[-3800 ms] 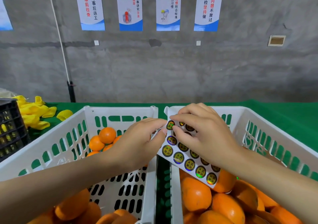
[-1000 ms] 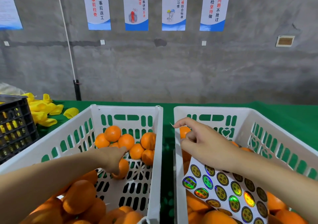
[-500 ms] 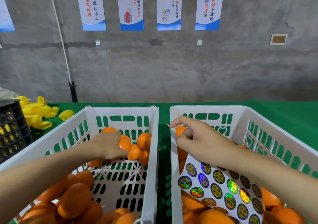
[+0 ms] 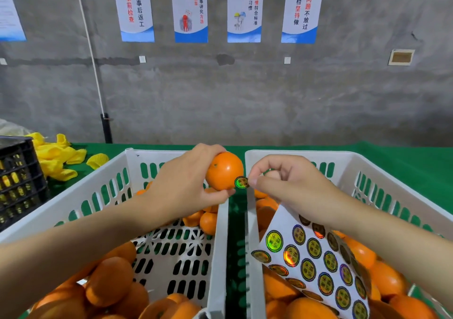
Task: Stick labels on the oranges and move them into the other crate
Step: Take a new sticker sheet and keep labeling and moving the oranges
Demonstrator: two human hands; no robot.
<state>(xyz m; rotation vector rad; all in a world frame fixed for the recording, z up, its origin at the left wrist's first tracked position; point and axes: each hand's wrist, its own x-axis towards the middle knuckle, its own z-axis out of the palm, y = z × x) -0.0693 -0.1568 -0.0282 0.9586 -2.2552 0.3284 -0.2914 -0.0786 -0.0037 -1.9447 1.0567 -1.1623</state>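
Oranges (image 4: pixel 115 282) lie heaped at the near end of the left crate (image 4: pixel 147 155), with a few more at its far end, and a fuller pile fills the right crate (image 4: pixel 355 158). Both white slotted crates stand side by side on a green cloth (image 4: pixel 416 161). Above the gap between them the left hand (image 4: pixel 181 191) grips one orange (image 4: pixel 224 171), fingers curled over its top and thumb beneath. The right hand (image 4: pixel 289 191) pinches a round holographic label (image 4: pixel 241 182) between thumb and forefinger, and the label touches the lower right side of that orange. A sticker sheet (image 4: pixel 313 259) with rows of the same labels hangs from under the right hand over the right crate; how it is held I cannot tell. At the far left sit yellow foam nets (image 4: pixel 56 156) and a black crate (image 4: pixel 19 179). Posters (image 4: pixel 190 9) hang on the grey wall.
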